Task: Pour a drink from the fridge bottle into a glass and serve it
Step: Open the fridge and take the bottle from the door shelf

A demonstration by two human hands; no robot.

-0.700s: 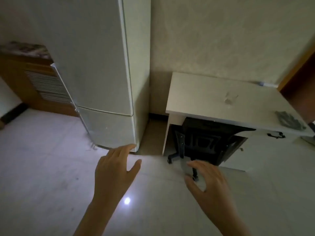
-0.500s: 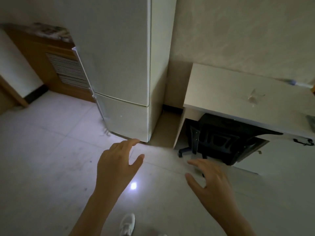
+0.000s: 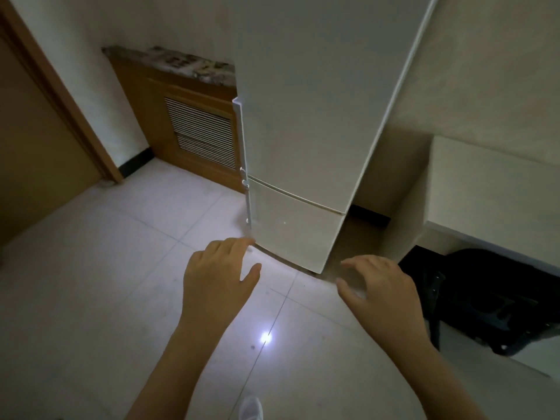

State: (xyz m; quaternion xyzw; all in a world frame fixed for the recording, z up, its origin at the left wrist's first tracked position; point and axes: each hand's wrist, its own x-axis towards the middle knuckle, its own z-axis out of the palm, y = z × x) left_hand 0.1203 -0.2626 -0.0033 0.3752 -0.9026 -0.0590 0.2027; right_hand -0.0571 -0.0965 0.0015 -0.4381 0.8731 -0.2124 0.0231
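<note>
A tall white fridge (image 3: pixel 312 122) fills the upper middle of the head view, both doors closed, with white handles (image 3: pixel 245 177) down its left edge. My left hand (image 3: pixel 218 280) hovers low in front of its bottom left corner, fingers apart, holding nothing. My right hand (image 3: pixel 378 292) hangs to the right of the fridge's base, fingers loosely curled and empty. No bottle or glass is in sight.
A white desk (image 3: pixel 491 192) stands right of the fridge with a black chair (image 3: pixel 491 301) tucked under it. A wooden cabinet with a louvred vent (image 3: pixel 200 134) sits left of the fridge, a brown door (image 3: pixel 39 140) further left. Pale floor tiles (image 3: pixel 100 283) lie below.
The view has swung left and closer to the fridge; the desk has slid to the right edge. Both hands stay raised and empty.
</note>
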